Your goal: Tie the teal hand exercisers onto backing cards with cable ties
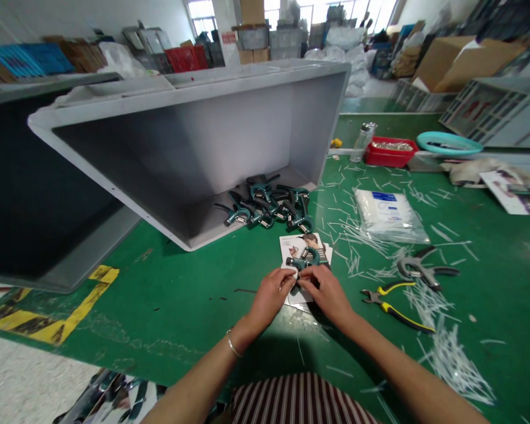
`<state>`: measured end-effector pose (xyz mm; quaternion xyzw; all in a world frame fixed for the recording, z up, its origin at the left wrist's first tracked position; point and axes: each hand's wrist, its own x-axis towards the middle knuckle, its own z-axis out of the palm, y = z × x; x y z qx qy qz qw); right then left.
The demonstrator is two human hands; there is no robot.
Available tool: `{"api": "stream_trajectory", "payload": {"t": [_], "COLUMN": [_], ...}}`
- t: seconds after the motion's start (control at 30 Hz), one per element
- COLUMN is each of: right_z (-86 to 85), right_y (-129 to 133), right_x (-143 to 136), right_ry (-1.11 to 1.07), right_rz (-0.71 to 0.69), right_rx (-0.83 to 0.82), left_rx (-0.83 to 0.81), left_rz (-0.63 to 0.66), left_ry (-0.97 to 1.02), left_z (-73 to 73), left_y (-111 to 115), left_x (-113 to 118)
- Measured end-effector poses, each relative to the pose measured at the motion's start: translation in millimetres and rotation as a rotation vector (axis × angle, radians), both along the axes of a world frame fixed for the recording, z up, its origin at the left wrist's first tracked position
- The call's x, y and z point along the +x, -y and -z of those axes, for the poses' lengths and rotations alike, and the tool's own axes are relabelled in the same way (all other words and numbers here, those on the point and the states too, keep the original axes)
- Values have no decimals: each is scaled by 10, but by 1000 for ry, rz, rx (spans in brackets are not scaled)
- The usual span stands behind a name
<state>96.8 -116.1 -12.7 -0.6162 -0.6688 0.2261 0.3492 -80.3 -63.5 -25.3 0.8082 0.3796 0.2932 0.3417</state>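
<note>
At the bottom of the frame I see a striped garment [300, 400], with both forearms reaching up from it over the green tabletop [181, 294]. The left wrist wears a thin bracelet [233, 344]. My left hand [271, 294] and right hand [324, 291] meet just below the frame's centre, fingertips of both pinched on the lower end of a teal hand gripper [304, 260] that lies on a printed card [298, 244]; both hands are closed on it, touching each other.

Right of the hands lie yellow-handled pliers [395, 306] and, just above them, grey cutters [424, 271], among scattered white plastic strips [450, 353]. Further up sits a clear bag [386, 215].

Above the card, a pile of hand grippers [269, 206] rests in the mouth of a large grey bin [194, 135] tipped on its side, filling the centre and left. At upper right stand a small bottle [362, 141], a red tray [391, 152] and a teal dish [448, 143]. Yellow floor tape [70, 312] marks the lower left.
</note>
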Motion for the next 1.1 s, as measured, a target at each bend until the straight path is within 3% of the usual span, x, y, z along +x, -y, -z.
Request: {"api": "stream_trajectory", "payload": {"t": [0.17,0.4,0.83,1.03,1.1], "right_z": [-7,-154,-205,-197,-209], "right_y": [77,113,68,77,87], "right_x": [168,270,193,140,103], "right_ry": [195,529,557,440,428], "right_rz": [-42,-124,-186,-199,-198], "right_rx": [2,2,43,18,34], "left_rx": [-203,-131,-21,-177,-150], "left_rz": [-35,35,99,137,151], "left_ry": [90,55,-83,-79,-157], "left_z": [45,-80,-97,-259,-328], "left_y": [48,102,91,25,26], "left_x": [14,93,134,78,71]}}
